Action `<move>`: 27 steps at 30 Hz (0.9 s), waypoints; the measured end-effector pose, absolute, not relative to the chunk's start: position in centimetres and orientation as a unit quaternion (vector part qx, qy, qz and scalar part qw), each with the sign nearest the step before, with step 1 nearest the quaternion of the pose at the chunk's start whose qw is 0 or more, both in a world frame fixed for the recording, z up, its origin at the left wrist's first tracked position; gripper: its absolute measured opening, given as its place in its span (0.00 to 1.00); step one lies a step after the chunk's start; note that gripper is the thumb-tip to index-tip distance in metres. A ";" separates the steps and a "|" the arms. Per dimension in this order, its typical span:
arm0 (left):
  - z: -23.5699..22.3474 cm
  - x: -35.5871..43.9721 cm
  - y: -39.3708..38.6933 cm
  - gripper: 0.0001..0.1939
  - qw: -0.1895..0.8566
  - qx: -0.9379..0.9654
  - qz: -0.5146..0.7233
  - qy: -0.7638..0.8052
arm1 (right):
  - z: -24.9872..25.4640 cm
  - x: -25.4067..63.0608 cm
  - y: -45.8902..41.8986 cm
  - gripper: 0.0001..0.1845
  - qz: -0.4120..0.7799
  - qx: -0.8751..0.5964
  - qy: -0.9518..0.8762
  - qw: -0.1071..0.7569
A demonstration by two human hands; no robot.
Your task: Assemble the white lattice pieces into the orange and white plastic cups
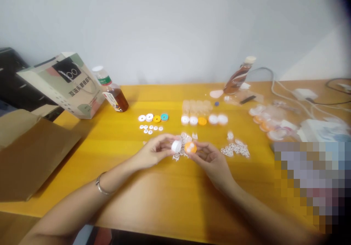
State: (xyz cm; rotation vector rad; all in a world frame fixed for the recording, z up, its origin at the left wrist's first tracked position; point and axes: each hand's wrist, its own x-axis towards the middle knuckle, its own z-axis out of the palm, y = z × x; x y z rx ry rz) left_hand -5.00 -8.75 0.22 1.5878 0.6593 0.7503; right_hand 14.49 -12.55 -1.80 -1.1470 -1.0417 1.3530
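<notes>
Between thumb and fingers, my left hand [153,150] pinches a white round cap-like piece [176,146], tilted so its side shows. Close beside it, my right hand [215,161] grips an orange round cap-like piece [190,148] that faces me; the two pieces are slightly apart. Under and behind them on the table lies a cluster of white wheel-shaped cutouts [176,157], partly hidden by my hands. More such white cutouts [236,148] lie to the right. Beyond my left hand are small white discs [150,132] and a row of coloured round pieces with centre holes [156,119].
Clear cylinders [196,108] stand behind white and orange discs [202,121]. A tea bottle [113,93] and paper bag [79,91] stand at left, with a cardboard box [35,157] nearer. A brown drink bottle [238,77], cables [285,91] and bagged pieces [270,122] occupy the right.
</notes>
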 end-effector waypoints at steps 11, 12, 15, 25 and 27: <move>0.9 -4.4 -10.4 0.17 0.292 0.857 0.301 0.299 | -2.3 14.5 -12.7 0.13 0.564 -0.459 -0.499 0.472; 1.0 -4.4 -10.5 0.18 0.270 0.869 0.295 0.293 | -2.3 14.5 -12.7 0.13 0.568 -0.455 -0.503 0.467; 1.0 -4.2 -10.7 0.18 0.226 0.888 0.275 0.291 | -2.6 14.5 -12.9 0.13 0.575 -0.446 -0.512 0.456; 1.2 -4.3 -10.5 0.16 0.198 0.907 0.243 0.280 | -2.3 14.6 -13.0 0.16 0.637 -0.434 -0.454 0.447; 1.5 -4.4 -10.4 0.15 0.196 0.914 0.225 0.274 | -2.1 14.6 -13.0 0.16 0.640 -0.448 -0.448 0.435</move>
